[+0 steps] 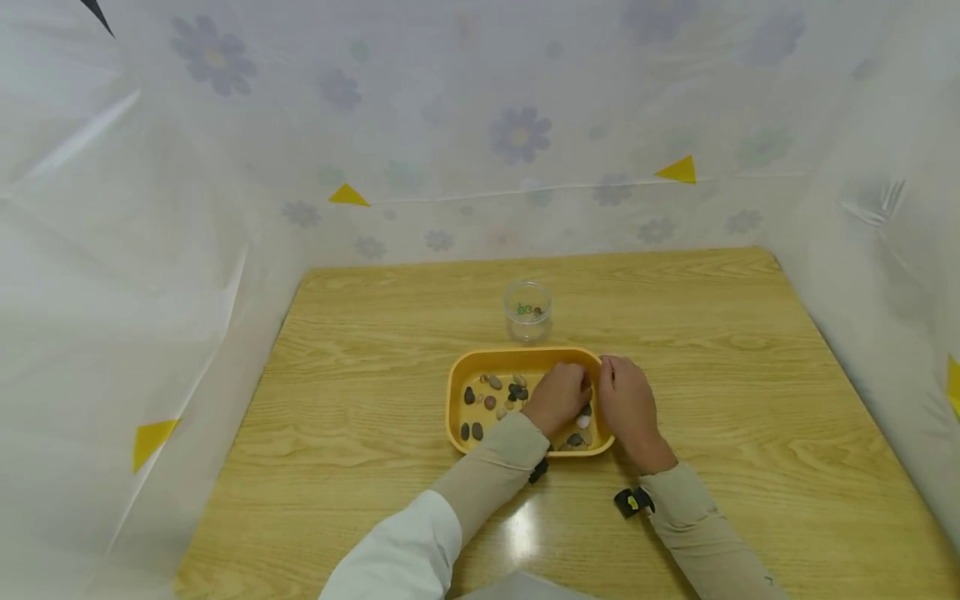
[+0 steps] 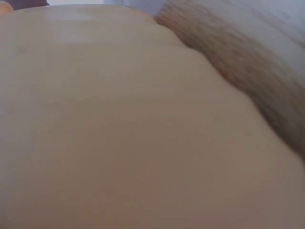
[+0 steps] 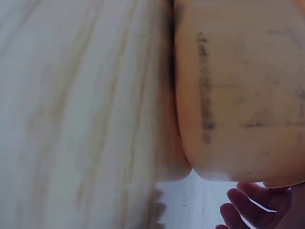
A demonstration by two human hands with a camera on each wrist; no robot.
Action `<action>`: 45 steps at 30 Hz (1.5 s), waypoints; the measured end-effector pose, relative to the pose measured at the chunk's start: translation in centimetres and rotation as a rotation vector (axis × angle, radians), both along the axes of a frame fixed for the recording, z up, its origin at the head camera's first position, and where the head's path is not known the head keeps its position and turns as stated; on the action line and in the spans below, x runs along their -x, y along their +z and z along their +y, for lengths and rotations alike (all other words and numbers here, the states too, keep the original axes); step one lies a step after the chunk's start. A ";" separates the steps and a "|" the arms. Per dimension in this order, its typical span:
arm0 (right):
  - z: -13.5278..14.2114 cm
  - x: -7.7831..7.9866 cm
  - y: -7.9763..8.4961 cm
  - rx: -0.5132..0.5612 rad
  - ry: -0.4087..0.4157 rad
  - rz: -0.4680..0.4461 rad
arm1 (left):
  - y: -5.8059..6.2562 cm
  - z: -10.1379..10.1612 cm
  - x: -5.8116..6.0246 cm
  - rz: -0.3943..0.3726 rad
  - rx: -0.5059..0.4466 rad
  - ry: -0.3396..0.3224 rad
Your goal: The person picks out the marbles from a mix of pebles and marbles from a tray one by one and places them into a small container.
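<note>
A yellow plastic tub (image 1: 468, 360) holding several pebbles (image 1: 490, 402) stands on the wooden table. My left hand (image 1: 558, 398) reaches inside its right part, knuckles up and fingers bent down. Those fingertips are hidden, so whether they hold a pebble does not show. At the right end my right hand (image 1: 628, 404) grips the tub's rim. The right wrist view shows that hand's fingers (image 3: 250, 205) by the end of the tub's outer wall (image 3: 238, 95). The tub's wall (image 2: 133, 124) fills most of the left wrist view.
Just behind the tub stands a clear round cup (image 1: 528, 321) with small green and brown pieces inside. The wooden table (image 1: 360, 367) is enclosed by pale flowered sheeting (image 1: 450, 125) at the back and plain sheeting at the sides. Yellow tape pieces (image 1: 349, 195) mark the sheeting.
</note>
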State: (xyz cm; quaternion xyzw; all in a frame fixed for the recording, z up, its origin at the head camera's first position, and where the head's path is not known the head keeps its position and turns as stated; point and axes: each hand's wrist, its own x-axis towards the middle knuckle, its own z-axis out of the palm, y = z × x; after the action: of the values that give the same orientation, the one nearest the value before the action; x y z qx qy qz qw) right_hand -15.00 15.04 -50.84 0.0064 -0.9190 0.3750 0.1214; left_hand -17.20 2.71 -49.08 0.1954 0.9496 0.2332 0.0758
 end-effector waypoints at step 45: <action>-0.4 -0.1 0.1 -0.236 -0.044 0.102 | 8.6 -9.2 -1.3 -0.078 -0.395 0.135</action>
State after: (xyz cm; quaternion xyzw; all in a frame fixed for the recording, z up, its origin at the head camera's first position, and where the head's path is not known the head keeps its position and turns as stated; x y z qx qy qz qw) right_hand -14.90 14.60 -50.73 0.0196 -0.9493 0.2606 0.1745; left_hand -15.86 -6.45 -40.45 0.1334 0.8927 0.4267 0.0571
